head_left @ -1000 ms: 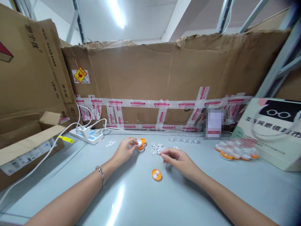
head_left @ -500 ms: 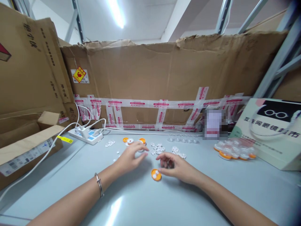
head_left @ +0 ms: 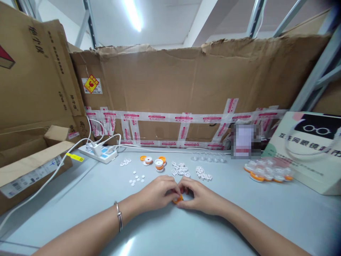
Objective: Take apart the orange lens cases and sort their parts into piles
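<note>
Cap (head_left: 177, 199) gripped between two hands on grey table (head_left: 239, 213)
The left hand (head_left: 157, 193) is curled tight on its left edge; only an orange sliver of the cap is seen between the fingertips; the right hand (head_left: 198, 196) is pinched on its right edge.

The left hand (head_left: 157, 193) and right hand (head_left: 201, 197) cover the orange disc (head_left: 178, 200), leaving only a sliver, perhaps its rim. A pixelated patch (head_left: 243, 140) hides something at the back. The white bits (head_left: 137, 179) are too small to identify.

Left hand (head_left: 157, 195), right hand (head_left: 200, 197) bare; silver bangle (head_left: 119, 220) (left wrist).
</note>
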`<move>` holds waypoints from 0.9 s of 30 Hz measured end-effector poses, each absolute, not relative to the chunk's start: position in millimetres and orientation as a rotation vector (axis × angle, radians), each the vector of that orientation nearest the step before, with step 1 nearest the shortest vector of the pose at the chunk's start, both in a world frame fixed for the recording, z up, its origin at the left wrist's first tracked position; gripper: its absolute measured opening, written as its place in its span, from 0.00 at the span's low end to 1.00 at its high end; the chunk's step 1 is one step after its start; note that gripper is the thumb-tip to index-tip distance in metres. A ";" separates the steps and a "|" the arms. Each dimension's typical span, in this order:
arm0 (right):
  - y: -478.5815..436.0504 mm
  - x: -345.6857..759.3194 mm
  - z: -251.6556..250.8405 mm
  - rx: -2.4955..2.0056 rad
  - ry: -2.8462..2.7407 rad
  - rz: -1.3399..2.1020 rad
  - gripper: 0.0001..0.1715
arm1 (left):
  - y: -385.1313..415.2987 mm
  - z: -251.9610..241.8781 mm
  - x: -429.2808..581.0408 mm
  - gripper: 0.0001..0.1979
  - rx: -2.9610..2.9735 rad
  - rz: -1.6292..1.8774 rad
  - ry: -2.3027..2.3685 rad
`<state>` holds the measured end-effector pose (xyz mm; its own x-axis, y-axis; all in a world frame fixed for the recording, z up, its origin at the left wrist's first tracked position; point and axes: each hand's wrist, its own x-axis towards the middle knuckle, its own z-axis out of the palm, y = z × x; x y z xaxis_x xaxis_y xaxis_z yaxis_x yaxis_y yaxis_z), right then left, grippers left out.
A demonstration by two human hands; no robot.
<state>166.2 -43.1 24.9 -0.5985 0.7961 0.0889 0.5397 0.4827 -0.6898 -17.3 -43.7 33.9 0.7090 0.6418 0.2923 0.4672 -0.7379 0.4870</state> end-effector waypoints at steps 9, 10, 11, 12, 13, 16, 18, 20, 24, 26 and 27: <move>-43.9 167.3 24.8 -1.113 -2.324 0.890 0.11 | -44.2 35.7 -19.0 0.03 2.535 0.569 0.903; -43.9 167.3 24.6 -1.112 -2.326 0.892 0.11 | -44.4 34.7 -18.3 0.03 2.544 0.569 0.906; -43.8 167.3 24.2 -1.113 -2.326 0.893 0.11 | -44.6 33.9 -17.7 0.03 2.549 0.573 0.914; -43.7 167.2 23.9 -1.114 -2.325 0.894 0.11 | -44.9 33.2 -17.2 0.03 2.550 0.578 0.930; -43.5 167.1 23.5 -1.116 -2.321 0.895 0.11 | -45.1 32.7 -17.1 0.02 2.548 0.578 0.950; -42.9 166.4 22.9 -1.129 -2.298 0.898 0.11 | -45.5 31.8 -17.3 0.03 2.507 0.559 1.053; -43.0 165.6 23.4 -1.134 -2.287 0.902 0.11 | -45.4 31.6 -17.2 0.04 2.458 0.520 1.126; -43.5 164.5 24.4 -1.139 -2.281 0.904 0.12 | -45.2 32.1 -16.5 0.04 2.406 0.481 1.182; -44.8 162.3 25.8 -1.161 -2.272 0.893 0.12 | -45.4 33.8 -14.2 0.05 2.353 0.448 1.241; -45.1 161.1 25.5 -1.172 -2.269 0.880 0.11 | -46.0 34.4 -13.2 0.05 2.354 0.449 1.272; -45.1 160.6 25.0 -1.175 -2.267 0.873 0.11 | -46.5 34.6 -12.9 0.05 2.354 0.448 1.294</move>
